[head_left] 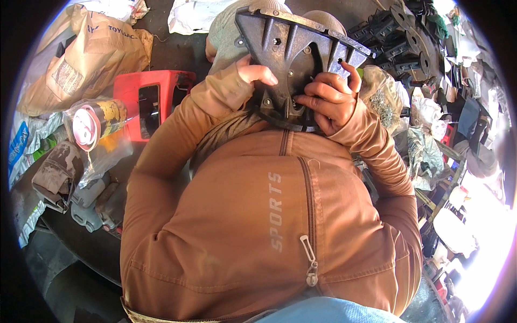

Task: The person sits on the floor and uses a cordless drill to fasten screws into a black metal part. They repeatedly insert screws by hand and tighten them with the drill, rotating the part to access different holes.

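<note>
Two-handed, I hold the black part (284,60) at the frame's upper centre, over my knees (223,31), my left grip (255,72) clasping its left edge, seemingly for steadiness, while my right grip (333,99) curls against its right side.

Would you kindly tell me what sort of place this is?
Probably a cluttered workshop or scrap area, given the piled black parts, brown paper sack and dark ribbed part being held.
</note>
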Available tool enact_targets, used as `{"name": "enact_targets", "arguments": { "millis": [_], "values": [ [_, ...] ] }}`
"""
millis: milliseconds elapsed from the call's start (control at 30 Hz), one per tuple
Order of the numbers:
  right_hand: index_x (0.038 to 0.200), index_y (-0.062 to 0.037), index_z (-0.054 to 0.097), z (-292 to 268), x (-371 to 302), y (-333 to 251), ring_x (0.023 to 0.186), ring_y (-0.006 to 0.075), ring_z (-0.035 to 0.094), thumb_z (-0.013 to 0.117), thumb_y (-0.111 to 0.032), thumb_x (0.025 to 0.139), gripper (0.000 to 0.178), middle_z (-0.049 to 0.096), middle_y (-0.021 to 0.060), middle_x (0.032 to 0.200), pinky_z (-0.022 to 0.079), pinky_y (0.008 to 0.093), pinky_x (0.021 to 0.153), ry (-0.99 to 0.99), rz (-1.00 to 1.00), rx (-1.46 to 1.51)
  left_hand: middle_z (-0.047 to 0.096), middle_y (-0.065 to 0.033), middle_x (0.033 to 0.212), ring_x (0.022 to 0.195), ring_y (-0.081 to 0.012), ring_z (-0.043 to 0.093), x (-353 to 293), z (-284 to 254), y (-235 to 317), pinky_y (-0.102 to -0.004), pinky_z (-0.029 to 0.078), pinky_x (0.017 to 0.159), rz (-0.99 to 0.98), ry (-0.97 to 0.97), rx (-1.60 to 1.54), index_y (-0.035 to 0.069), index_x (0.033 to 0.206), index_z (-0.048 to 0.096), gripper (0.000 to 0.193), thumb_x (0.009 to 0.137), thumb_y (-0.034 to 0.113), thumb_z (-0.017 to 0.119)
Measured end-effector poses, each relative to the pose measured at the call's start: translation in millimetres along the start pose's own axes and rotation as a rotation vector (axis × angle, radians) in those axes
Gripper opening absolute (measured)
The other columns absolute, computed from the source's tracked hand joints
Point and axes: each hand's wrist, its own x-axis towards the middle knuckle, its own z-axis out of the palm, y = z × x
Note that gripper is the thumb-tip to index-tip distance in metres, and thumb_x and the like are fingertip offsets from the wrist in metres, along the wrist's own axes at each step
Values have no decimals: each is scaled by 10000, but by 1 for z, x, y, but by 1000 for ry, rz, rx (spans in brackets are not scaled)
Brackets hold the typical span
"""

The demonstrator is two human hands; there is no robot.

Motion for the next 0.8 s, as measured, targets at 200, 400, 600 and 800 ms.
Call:
{"name": "enact_targets", "arguments": {
  "millis": [200,400,600,800],
  "values": [
    [918,-196,697,-9,11,-5,971,168,585,698,-114,650,280,607,-30,953,227,528,1040,30,124,93,629,-158,1156,1034,-257,618,-5,9,7,-357,500,911,-4,69,-33,-46,1240,528,658,610,142,560],
    [841,-151,679,-55,12,-11,910,192,588,719,-65,695,174,610,-7,923,344,423,969,157,329,-25,628,-147,1146,1009,-259,621,-19,28,32,-367,497,901,124,130,-62,-53,1216,525,631,609,110,571],
    [1176,-18,503,-23,-6,0,934,208,587,493,-116,954,243,600,126,1026,473,320,869,973,988,1286,618,-135,1075,968,-277,614,-23,47,69,-408,501,884,880,297,929,10,1152,588,468,694,84,648],
    [1222,-3,484,19,7,11,1026,301,590,448,-110,962,284,595,184,1117,467,388,955,711,1124,2398,463,-97,860,822,-328,578,7,75,85,-509,522,877,1422,123,1497,248,1203,644,530,686,137,610]
  ]
}}
